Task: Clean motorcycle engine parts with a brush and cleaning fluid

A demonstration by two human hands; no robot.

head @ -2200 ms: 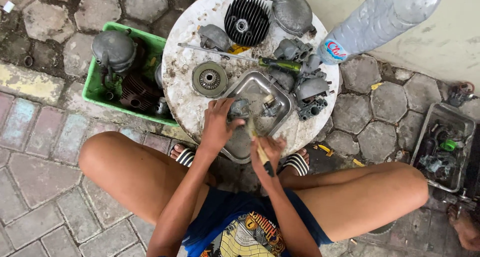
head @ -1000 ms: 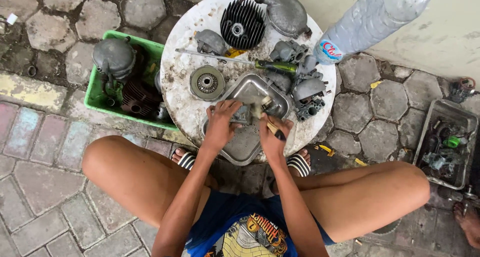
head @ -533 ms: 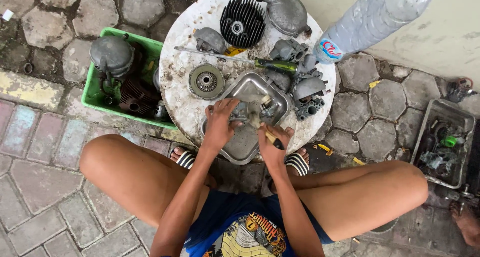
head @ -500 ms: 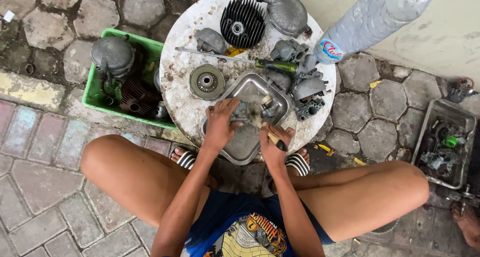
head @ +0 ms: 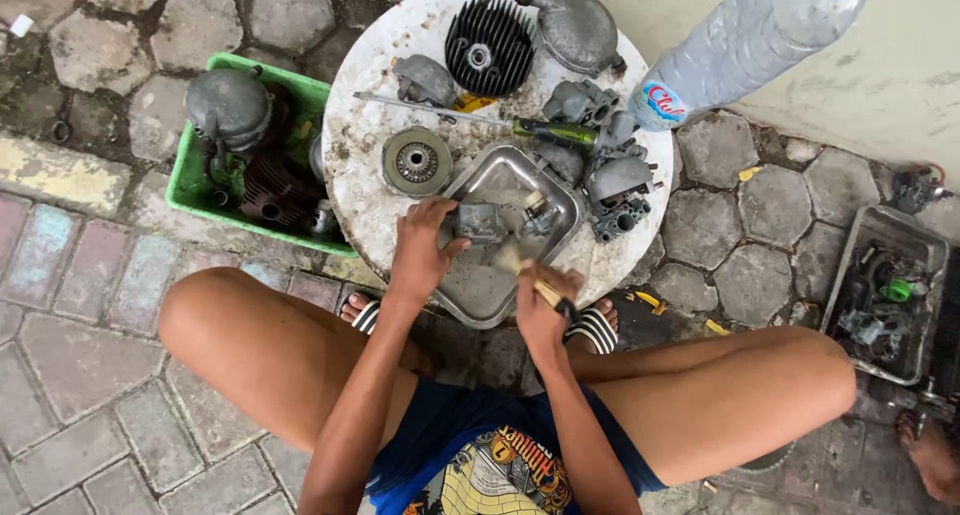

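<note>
A square metal tray (head: 560, 190) lies on a round white tabletop (head: 360, 145). My left hand (head: 422, 255) grips a small grey engine part (head: 480, 222) over the tray. My right hand (head: 540, 300) holds a wooden-handled brush (head: 520, 270), its bristles against that part. Another small metal piece (head: 540, 215) lies in the tray beside it.
On the tabletop lie a finned cylinder head (head: 488, 47), a grey cover (head: 578, 27), a round disc (head: 417, 162), a green-handled screwdriver (head: 550, 132) and carburettor parts (head: 615, 185). A green crate (head: 190, 175) of engine parts stands left, a large plastic bottle (head: 750, 40) right, a grey parts tray (head: 885, 295) far right.
My hands shifted slightly over the tray; the brush moved back and forth against the part in my left hand. Everything else on the table stayed put.
</note>
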